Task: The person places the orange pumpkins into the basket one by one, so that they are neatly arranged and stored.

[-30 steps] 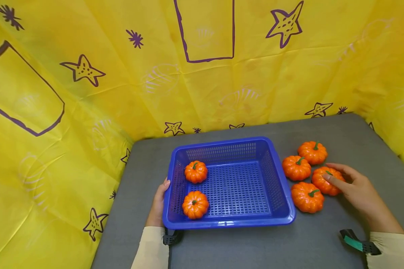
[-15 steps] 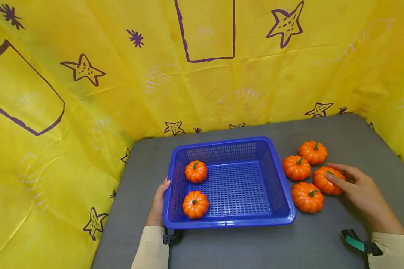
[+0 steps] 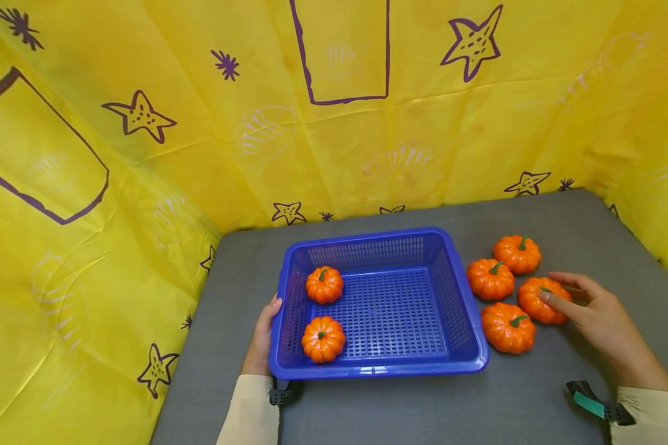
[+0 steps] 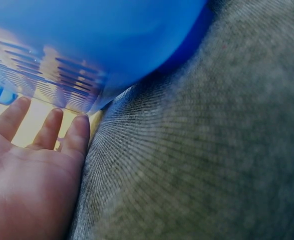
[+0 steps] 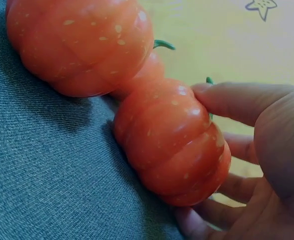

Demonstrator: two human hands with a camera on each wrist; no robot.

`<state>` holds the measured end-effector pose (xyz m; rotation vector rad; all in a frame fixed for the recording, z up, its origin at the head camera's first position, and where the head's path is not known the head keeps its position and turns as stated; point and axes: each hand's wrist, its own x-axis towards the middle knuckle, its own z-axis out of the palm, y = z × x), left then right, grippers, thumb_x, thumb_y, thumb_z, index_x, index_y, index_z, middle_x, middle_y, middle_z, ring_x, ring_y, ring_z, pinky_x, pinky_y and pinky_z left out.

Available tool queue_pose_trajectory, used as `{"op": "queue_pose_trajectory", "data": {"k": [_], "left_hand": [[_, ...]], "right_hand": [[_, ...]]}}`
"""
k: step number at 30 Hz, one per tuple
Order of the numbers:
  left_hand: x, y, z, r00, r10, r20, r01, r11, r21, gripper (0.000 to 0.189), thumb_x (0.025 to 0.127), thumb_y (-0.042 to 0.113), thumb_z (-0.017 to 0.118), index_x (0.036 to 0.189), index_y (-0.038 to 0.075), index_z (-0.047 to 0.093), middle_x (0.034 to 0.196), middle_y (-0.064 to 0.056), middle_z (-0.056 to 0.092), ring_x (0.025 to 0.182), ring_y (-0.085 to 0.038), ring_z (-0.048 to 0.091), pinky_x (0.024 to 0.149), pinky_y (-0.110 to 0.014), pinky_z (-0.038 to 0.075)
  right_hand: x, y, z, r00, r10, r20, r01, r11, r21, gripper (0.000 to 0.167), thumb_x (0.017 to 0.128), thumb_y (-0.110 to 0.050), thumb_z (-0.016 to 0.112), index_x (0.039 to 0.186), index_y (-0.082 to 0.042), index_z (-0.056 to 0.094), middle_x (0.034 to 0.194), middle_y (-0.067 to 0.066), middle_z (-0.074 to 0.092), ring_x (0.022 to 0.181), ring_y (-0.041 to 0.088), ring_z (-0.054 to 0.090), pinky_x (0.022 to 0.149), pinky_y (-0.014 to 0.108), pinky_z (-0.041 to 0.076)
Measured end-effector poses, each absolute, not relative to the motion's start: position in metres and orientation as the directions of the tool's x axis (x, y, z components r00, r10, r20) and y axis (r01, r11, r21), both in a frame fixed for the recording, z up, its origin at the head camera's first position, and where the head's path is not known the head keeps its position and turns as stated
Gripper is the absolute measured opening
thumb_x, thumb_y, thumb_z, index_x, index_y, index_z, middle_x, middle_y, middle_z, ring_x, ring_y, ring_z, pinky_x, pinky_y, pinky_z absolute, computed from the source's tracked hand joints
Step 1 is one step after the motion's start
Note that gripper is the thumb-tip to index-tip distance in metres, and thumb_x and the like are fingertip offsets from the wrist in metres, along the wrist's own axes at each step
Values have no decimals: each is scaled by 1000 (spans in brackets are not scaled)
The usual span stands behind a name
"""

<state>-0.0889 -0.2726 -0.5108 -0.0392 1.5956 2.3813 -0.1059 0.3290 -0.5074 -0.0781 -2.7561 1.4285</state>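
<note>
Head view: your extended left hand (image 3: 260,340) touched the basket (image 3: 378,371); your right hand (image 3: 600,314) curled around the rightmost pumpkin (image 3: 536,303), toward the worktop's (image 3: 423,408) right edge. It seemed light, rigid, slippery; opposing ribs suited gripping.

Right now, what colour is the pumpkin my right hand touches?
That pumpkin is orange with small pale flecks, clearest in the right wrist view.

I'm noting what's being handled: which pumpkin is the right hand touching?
The rightmost pumpkin in the head view, outside the basket. The right hand holds it between thumb and fingers; no hand touches any other pumpkin.
</note>
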Motion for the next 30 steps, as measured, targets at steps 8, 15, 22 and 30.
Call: {"op": "queue_pose_trajectory", "data": {"k": [8, 15, 22, 30], "left_hand": [[-89, -273, -512, -963, 212, -167, -235, -352, 906, 65, 111, 45, 40, 172, 28, 26, 166, -21, 38, 135, -33, 53, 113, -47, 47], [-89, -273, -513, -962, 198, -189, -251, -364, 897, 63, 111, 45, 41, 171, 32, 30, 166, -18, 39, 138, -35, 52, 114, -50, 46], [-90, -272, -512, -963, 205, -176, -242, -367, 898, 63, 111, 45, 41, 171, 32, 29, 168, -15, 38, 142, -36, 48, 116, -50, 44], [-90, -273, -514, -964, 203, -174, -238, -350, 906, 67, 110, 46, 42, 173, 30, 24, 170, -17, 36, 142, -36, 48, 115, -49, 45]], "right_hand": [[-105, 331, -508, -999, 40, 3, 21, 580, -815, 55, 103, -31, 78, 148, -3, 60, 124, -28, 52, 100, -12, 49, 74, 17, 41], [-106, 330, -508, -1000, 25, -6, 20, 587, -809, 63, 104, -31, 77, 152, 2, 52, 143, 18, 58, 101, -12, 46, 73, 16, 42], [-108, 329, -507, -999, 32, 17, 6, 612, -791, 63, 103, -31, 77, 148, 6, 55, 134, 25, 60, 94, -13, 48, 71, 18, 42], [-105, 329, -505, -999, 35, 14, 10, 619, -785, 61, 105, -33, 73, 149, 5, 54, 138, 37, 59, 96, -16, 46, 71, 17, 41]]}}
